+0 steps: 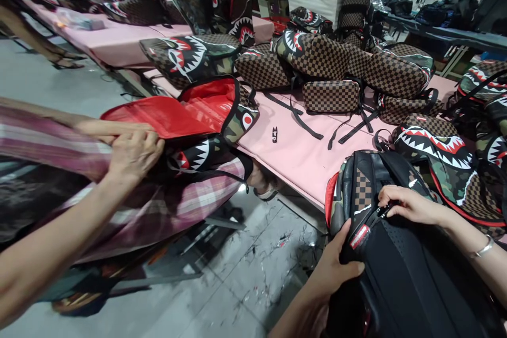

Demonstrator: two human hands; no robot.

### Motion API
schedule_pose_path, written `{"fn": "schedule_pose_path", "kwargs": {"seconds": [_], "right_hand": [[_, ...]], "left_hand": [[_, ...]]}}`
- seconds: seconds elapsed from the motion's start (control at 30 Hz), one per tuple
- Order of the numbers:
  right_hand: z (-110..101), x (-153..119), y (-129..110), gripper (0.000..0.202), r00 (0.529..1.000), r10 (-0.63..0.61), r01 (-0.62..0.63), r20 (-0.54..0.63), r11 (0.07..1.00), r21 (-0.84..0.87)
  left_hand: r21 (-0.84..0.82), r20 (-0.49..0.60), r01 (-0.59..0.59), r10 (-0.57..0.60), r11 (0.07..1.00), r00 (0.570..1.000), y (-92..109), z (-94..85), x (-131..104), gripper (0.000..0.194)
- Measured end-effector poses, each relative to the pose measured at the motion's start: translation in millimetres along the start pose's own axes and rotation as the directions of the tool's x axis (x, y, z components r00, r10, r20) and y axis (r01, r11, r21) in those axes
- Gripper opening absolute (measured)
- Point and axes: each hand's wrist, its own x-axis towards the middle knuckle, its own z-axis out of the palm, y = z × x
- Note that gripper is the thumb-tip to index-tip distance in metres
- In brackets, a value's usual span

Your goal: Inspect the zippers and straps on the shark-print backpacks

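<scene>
A black backpack (412,269) with brown checkered and camouflage panels lies at the lower right, its padded back and straps towards me. My left hand (335,261) grips its near left side, thumb and forefinger spread along the edge beside a red label (359,236). Over the upper part of the backpack, my right hand (407,205) is closed in a pinch on a small dark piece by the strap; what it is I cannot make out. Just behind the bag lies another shark-mouth backpack (435,142) with red trim.
On the pink table (285,161) lie black thread snips (274,134), a small checkered bag (331,96) and several backpacks (317,55). At left, a co-worker's hands (137,150) hold an open red-lined backpack (186,113). Thread scraps litter the floor (253,259).
</scene>
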Motion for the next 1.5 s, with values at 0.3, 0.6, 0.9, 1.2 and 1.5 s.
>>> {"fn": "schedule_pose_path", "kwargs": {"seconds": [0.3, 0.6, 0.9, 1.2, 1.5], "right_hand": [[4.2, 17.8, 14.3, 0.022, 0.99, 0.048, -0.076, 0.13, 0.971, 0.225], [16.4, 3.9, 10.2, 0.025, 1.0, -0.029, 0.029, -0.003, 0.999, 0.04], [17.1, 4.6, 2.5, 0.028, 0.998, -0.049, 0.048, 0.033, 0.999, 0.026], [22.8, 9.9, -6.4, 0.029, 0.994, -0.087, 0.085, 0.065, 0.996, 0.032], [25.9, 7.9, -9.5, 0.026, 0.994, -0.078, 0.076, 0.073, 0.997, 0.019]], "left_hand": [[-0.071, 0.081, 0.025, -0.02, 0.997, 0.996, 3.5, -4.8, 3.3, 0.087], [-0.077, 0.028, 0.06, -0.058, 0.995, 0.998, 5.2, 0.8, 2.8, 0.089], [0.098, -0.016, 0.017, -0.016, 0.995, 1.0, 3.5, 2.3, 4.0, 0.088], [0.163, -0.043, 0.007, 0.0, 0.987, 0.999, 3.2, 7.2, 2.9, 0.088], [0.183, -0.062, 0.009, 0.003, 0.983, 0.998, 3.7, 10.4, 2.8, 0.086]]}}
